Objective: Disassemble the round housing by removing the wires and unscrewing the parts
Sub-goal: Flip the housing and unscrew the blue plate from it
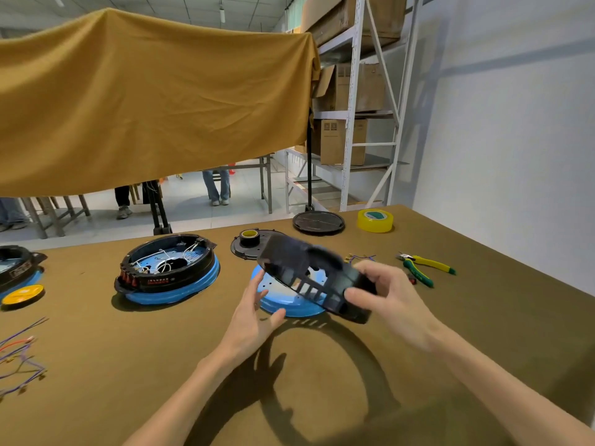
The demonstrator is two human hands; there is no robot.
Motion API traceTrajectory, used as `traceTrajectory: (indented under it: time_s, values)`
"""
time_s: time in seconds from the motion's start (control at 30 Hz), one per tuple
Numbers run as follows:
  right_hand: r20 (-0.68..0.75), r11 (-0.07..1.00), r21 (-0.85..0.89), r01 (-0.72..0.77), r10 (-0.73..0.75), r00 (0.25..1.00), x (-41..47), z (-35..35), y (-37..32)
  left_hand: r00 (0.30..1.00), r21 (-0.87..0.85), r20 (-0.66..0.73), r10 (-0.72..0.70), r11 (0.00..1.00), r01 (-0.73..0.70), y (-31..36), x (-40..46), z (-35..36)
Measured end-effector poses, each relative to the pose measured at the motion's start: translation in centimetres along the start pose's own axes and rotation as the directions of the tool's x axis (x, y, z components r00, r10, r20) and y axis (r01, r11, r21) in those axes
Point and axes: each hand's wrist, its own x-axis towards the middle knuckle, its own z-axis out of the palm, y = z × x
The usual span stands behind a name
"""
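My right hand [388,297] grips a black slotted ring housing [309,275] by its near right edge and holds it tilted in the air, blurred by motion. Under it a blue round plate [283,300] with small holes lies on the table. My left hand [254,317] is open, fingers straight, beside the plate's left edge, thumb near its rim. Further left stands another round housing [167,268], black ring on a blue base, with white wires inside.
A black cover plate with a tape roll [249,241] lies behind. Yellow-green pliers [425,267] and loose wire ends [359,258] lie right, yellow tape [375,220] and a black disc [318,223] further back. Wires [19,358], a yellow disc [22,294] and a third housing [16,268] lie left.
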Motion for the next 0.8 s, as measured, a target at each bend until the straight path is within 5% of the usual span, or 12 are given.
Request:
traceTrajectory:
  time_s: [0.07, 0.17, 0.27, 0.53, 0.73, 0.8]
  values:
    - [-0.036, 0.963, 0.252, -0.093, 0.105, 0.994, 1.3, -0.3, 0.0, 0.999, -0.129, -0.051, 0.006, 0.992, -0.013, 1.3, 0.3, -0.1]
    - [-0.002, 0.707, 0.637, -0.306, 0.399, 0.917, 3.2, -0.8, 1.4, 0.983, -0.221, -0.177, -0.048, 0.975, 0.007, 2.6, 0.6, -0.5]
    - [0.019, 0.517, 0.766, -0.382, 0.576, 0.817, 4.2, -0.8, 4.3, 0.976, -0.153, -0.163, -0.144, 0.981, 0.119, 2.5, 0.2, -0.6]
    - [-0.175, 0.676, 0.463, -0.573, 0.704, 0.689, 3.9, 2.9, 12.0, 0.956, 0.036, -0.074, -0.282, 0.958, 0.285, -0.3, -1.7, -0.5]
    - [-0.244, 0.812, -0.034, -0.583, 0.559, 0.792, 4.2, 3.1, 13.2, 0.964, 0.169, -0.072, -0.257, 0.949, 0.266, -0.5, -2.3, -0.5]
    - [-0.245, 0.840, -0.075, -0.537, 0.507, 0.827, 4.9, 2.8, 13.5, 0.959, 0.255, -0.110, -0.261, 0.925, 0.281, -0.5, -2.3, -0.5]
